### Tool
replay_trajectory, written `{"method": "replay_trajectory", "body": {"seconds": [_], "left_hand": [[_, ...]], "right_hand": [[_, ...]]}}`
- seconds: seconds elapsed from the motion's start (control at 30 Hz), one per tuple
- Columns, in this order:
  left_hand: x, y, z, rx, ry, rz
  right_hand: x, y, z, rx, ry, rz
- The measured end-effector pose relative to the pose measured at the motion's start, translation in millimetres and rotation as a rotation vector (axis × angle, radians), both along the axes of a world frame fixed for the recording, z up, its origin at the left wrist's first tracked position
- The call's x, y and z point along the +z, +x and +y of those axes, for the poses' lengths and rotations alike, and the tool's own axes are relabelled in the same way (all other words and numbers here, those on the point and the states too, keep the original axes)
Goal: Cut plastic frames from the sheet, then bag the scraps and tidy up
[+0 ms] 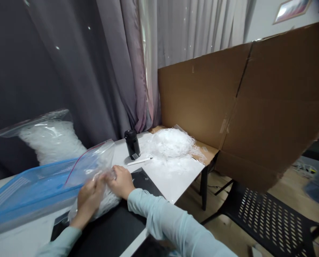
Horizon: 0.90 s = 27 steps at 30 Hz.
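Plastic zip bag (92, 164), partly filled with white strands (109, 202), sits on the black board (108, 228). Left hand (89, 201) and right hand (121, 181) both pinch its film below the red seal line (79, 160). Loose strand pile (172, 142) lies beyond, near the black jar (132, 144).

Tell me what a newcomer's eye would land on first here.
Probably the bright tangle of white strands heaped toward the far end of the white table, before a tall cardboard panel. Next, the left hand and right hand, holding a red-lined clear bag over a black surface. Another bag, stuffed with white material, sits at left beyond a blue lid.
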State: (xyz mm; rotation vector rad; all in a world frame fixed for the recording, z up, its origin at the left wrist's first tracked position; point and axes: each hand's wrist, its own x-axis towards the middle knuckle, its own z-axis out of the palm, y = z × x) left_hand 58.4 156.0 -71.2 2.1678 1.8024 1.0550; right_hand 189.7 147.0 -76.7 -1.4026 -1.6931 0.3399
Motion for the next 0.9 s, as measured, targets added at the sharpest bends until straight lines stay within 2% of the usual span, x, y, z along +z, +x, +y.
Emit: {"method": "replay_trajectory", "body": {"seconds": [0.37, 0.67, 0.9], "left_hand": [[25.2, 6.5, 21.8, -0.023, -0.108, 0.022], [20.1, 7.7, 14.7, -0.008, -0.128, -0.048], [17.6, 4.3, 28.2, 0.011, -0.24, -0.2]], "right_hand": [[16.2, -3.5, 28.7, -0.043, -0.257, 0.068], [7.7, 0.5, 29.4, 0.009, -0.307, 0.186], [2.3, 2.1, 42.6, 0.091, -0.371, 0.318]]}}
